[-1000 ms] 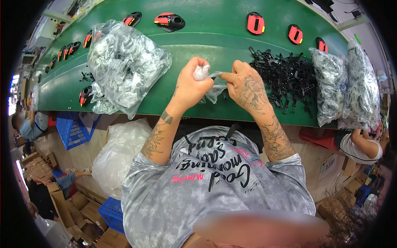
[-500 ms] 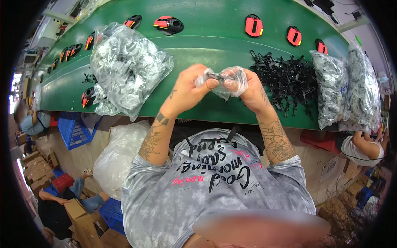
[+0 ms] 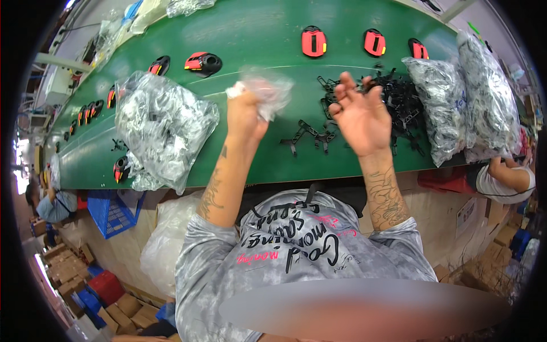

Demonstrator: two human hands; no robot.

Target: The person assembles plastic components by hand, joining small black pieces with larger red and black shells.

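My left hand (image 3: 246, 114) is closed round a crumpled clear plastic bag (image 3: 274, 91), which is smeared by motion. To the right, my right hand (image 3: 367, 122) is held palm up with its fingers apart and nothing in it. Just beyond and beside it spreads a heap of small black plastic parts (image 3: 403, 108), partly hidden by the hand. Several of the same black parts (image 3: 310, 135) lie loose on the green table (image 3: 250, 165) between my hands.
Left of my hands lies a large clear bag of wrapped parts (image 3: 165, 125). Two filled clear bags (image 3: 439, 105) stand at the right. Red and black oval pieces (image 3: 314, 43) are spread along the table's far side. A blue crate (image 3: 111, 211) sits below the table edge.
My hands have moved apart, and the right one has let go of the plastic bag. Several black parts now lie on the table between them. The view has shifted slightly.
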